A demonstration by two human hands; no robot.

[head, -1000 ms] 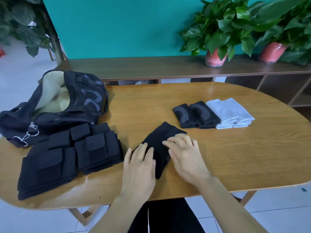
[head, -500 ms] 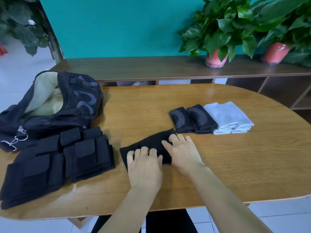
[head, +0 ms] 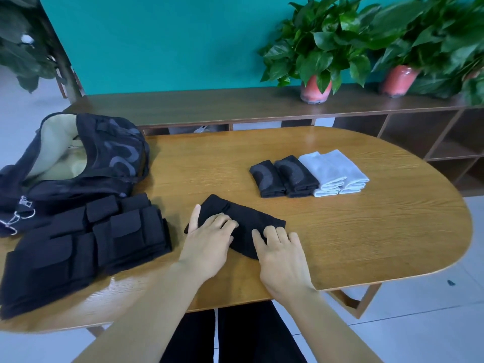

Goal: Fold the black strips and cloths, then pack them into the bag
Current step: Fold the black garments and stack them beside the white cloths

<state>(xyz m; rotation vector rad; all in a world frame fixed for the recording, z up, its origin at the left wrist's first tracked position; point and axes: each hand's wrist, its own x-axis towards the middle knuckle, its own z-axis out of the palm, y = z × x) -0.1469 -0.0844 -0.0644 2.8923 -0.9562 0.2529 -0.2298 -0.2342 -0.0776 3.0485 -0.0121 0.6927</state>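
Turned crosswise since half a second ago, the black cloth (head: 242, 226) lies near the table (head: 366, 231) front edge. Left hand (head: 209, 242) and right hand (head: 281, 254) press it, seemingly flat-fingered. Uneven pressure could skew the fold.

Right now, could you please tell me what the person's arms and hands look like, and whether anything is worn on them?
Both arms are bare from the picture's lower edge to the wrists, with no sleeves in view. The left hand and the right hand wear no gloves, and no rings, watch or bracelet show. No markings are visible.
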